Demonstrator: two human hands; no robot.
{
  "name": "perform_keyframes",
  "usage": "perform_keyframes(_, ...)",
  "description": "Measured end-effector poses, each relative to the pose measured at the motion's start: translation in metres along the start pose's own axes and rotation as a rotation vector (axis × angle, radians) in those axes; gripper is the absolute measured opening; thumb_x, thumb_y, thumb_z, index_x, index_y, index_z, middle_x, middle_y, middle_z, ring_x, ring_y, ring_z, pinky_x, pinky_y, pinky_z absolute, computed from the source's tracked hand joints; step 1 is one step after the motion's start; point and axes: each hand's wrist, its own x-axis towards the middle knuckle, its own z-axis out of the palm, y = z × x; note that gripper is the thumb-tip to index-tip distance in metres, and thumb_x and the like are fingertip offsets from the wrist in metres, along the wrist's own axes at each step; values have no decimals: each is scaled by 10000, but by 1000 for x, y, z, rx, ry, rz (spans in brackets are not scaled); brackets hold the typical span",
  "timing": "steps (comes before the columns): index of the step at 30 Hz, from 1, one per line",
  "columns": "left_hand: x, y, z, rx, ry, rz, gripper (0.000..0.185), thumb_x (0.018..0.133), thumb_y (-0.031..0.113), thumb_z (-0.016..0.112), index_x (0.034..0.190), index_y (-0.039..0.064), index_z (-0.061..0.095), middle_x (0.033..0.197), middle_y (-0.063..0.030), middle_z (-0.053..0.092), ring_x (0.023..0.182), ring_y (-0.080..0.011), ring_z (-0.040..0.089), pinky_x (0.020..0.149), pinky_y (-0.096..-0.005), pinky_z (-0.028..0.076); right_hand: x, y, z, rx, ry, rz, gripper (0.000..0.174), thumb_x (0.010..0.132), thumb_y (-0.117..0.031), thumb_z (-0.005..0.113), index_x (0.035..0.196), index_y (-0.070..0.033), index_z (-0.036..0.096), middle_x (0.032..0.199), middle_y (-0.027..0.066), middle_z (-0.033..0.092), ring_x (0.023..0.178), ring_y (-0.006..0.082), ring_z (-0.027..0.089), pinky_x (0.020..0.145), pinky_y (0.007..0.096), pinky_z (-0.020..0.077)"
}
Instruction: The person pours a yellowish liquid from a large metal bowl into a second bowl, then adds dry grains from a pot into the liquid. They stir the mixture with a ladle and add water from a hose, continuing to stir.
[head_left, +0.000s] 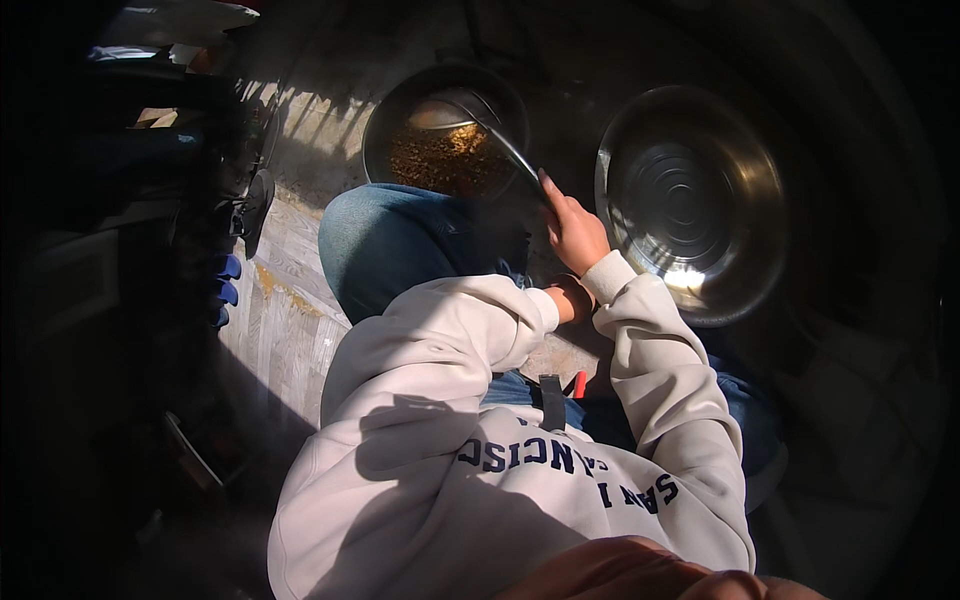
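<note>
My right hand (576, 231) is closed around the handle of a long-handled metal utensil (513, 155). The handle slants up and left into a round, dark-rimmed pan (365, 154). A broad, pale rounded surface, apparently the utensil's head (442, 114), lies over the far part of the pan. Brown and golden crumbly bits (442, 157) cover the nearer part, some in sunlight. Below and behind my right wrist is my left hand (571, 300), mostly in shadow. Its fingers are hidden, so whether it holds anything does not show.
A wide, shiny steel basin (682, 187) stands right of my right hand. My jeans-clad knee (382, 232) rises close to the pan. Yellowish residue (285, 291) marks the grey wood-look floor (266, 352). Several blue rounded objects (227, 281) and a dark oval object (259, 210) are at left.
</note>
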Motion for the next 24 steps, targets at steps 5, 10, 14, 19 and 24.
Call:
perform_keyframes(5,-38,21,30,-79,-92,182,287,780,205,588,1041,89,619,1088,-128,613,985,-306,594,821,-404,468,-1,2,17,501,-88,249,416,905,-226,481,1306,-196,376,658,76,509,510,232,500,463,344,393)
perform_keyframes(10,-39,53,21,-81,-85,374,298,787,217,574,1059,100,609,1097,-124,609,988,-305,594,830,-397,463,-10,12,-31,1407,-496,759,105,896,-244,535,967,-172,507,586,-73,344,413,25,275,357,192,199)
perform_keyframes(14,-42,74,-9,50,28,453,306,793,226,563,1073,108,601,1105,-121,607,991,-304,593,836,-392,459,-33,5,-77,1662,-580,740,184,886,-208,548,1043,-117,520,615,-72,367,413,11,268,348,174,183)
perform_keyframes(19,-84,78,-66,-269,339,132,322,832,225,501,1116,76,530,1077,-106,619,936,-252,611,820,-359,453,-90,-15,-111,1529,-233,696,242,872,-143,525,1094,-53,492,612,-55,411,405,24,302,340,190,234)
perform_keyframes(24,-109,96,-89,-1624,188,324,293,925,341,444,1014,64,477,930,-123,625,811,-171,599,711,-299,473,-149,-48,-67,713,163,593,296,890,-126,486,1122,-40,322,658,11,464,426,89,433,381,231,391)
